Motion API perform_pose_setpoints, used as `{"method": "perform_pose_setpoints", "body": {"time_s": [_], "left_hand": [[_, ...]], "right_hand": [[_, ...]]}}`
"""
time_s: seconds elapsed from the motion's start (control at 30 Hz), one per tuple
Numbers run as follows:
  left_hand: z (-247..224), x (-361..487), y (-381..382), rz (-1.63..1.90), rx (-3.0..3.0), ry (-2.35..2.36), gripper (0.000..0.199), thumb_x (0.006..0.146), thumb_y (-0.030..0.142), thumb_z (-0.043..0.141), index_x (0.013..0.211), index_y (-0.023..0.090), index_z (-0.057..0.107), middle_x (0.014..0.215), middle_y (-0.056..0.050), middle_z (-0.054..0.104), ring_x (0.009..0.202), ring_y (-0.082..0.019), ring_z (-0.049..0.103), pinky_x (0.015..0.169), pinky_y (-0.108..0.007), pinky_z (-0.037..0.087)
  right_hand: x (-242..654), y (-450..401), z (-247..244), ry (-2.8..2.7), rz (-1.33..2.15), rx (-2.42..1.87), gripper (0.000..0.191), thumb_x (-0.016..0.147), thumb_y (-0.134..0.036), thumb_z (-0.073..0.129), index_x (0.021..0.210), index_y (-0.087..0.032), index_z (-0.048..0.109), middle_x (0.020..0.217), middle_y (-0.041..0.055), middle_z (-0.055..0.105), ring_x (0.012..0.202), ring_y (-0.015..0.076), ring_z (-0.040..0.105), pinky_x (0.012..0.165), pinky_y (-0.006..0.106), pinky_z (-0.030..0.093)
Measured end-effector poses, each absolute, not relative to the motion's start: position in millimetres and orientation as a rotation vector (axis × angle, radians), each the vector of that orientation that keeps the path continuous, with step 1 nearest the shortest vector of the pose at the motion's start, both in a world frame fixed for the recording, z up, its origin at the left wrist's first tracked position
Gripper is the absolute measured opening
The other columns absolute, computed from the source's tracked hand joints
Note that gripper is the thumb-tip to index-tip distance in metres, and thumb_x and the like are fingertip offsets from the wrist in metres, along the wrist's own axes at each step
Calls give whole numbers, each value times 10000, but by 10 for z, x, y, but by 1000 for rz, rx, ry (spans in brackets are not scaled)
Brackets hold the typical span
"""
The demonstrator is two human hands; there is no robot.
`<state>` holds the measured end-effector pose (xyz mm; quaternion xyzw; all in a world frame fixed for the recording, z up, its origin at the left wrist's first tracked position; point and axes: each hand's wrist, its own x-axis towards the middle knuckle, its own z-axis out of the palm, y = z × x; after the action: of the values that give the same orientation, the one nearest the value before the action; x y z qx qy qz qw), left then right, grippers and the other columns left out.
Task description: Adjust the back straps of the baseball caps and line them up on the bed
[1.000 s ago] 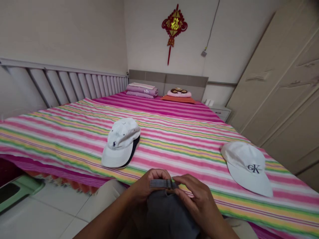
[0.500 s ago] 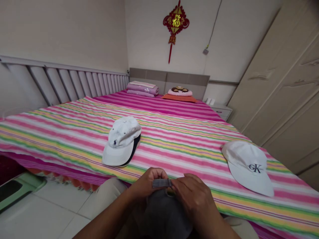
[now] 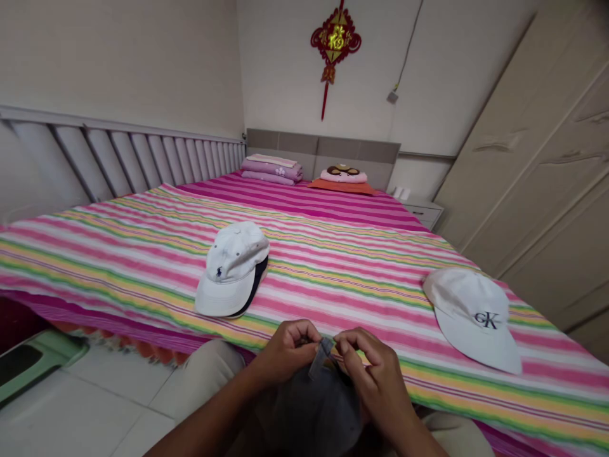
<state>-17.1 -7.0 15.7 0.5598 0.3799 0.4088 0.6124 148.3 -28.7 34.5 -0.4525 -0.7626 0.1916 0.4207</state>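
A dark grey cap sits low in front of me, its back strap standing up between my hands. My left hand is closed, thumb and fingers pinching the left side of the strap. On the other side my right hand pinches the strap's right end by the opening. Beyond them on the bed lies a white cap with a small dark emblem, a dark brim showing under its own. Off to the right is a white cap with dark letters.
Striped cloth covers the bed. Folded purple bedding and a pink and orange stack lie by the headboard. A green stool stands at lower left, a wardrobe at right, a radiator along the left wall.
The strap was flat across between my hands and is now bent up at an angle. My right hand has turned from lying over the cap to a fingertip pinch.
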Motion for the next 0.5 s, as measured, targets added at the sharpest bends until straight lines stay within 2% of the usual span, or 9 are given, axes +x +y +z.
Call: {"method": "perform_pose_setpoints", "body": {"time_s": [0.1,0.2,0.27,0.4,0.43,0.5], "left_hand": [[159,-167,-67,952,1456,930,141,664,255,583,636,130,525,543,45,447,511,-63,357,493,-189,284],[166,-160,-88,979,1626,992,107,669,222,560,624,127,535,552,34,465,540,-77,382,513,-198,297],[171,-154,-106,1004,1663,1007,89,669,203,549,620,128,541,560,28,482,555,-84,401,526,-202,308],[155,-152,-113,1023,1580,1005,94,667,207,552,614,131,539,560,24,496,549,-85,407,529,-203,312],[141,-154,-107,1013,1539,999,101,666,218,557,617,132,538,559,24,495,543,-84,403,522,-202,308],[111,-163,-92,988,1460,987,121,661,241,572,623,132,534,559,27,488,531,-80,389,508,-199,295]], "right_hand": [[1477,-309,369,-2073,290,-1098,135,813,-212,459,832,-184,589,715,41,606,646,159,549,576,254,379],[1458,-311,372,-2126,169,-1143,149,794,-192,459,734,-178,595,648,42,591,600,164,524,564,273,350],[1441,-287,341,-2025,353,-1214,148,769,-209,468,665,-170,566,592,28,558,557,153,498,528,264,337],[1414,-212,226,-1583,1134,-1237,194,769,-282,447,641,-156,518,503,-9,489,469,117,456,467,234,355],[1414,-201,204,-1515,1212,-1211,195,775,-291,447,669,-150,528,507,-13,487,466,113,458,469,232,368],[1428,-200,186,-1555,1096,-1161,188,790,-284,455,820,-138,570,605,11,536,529,123,500,497,235,396]]}}
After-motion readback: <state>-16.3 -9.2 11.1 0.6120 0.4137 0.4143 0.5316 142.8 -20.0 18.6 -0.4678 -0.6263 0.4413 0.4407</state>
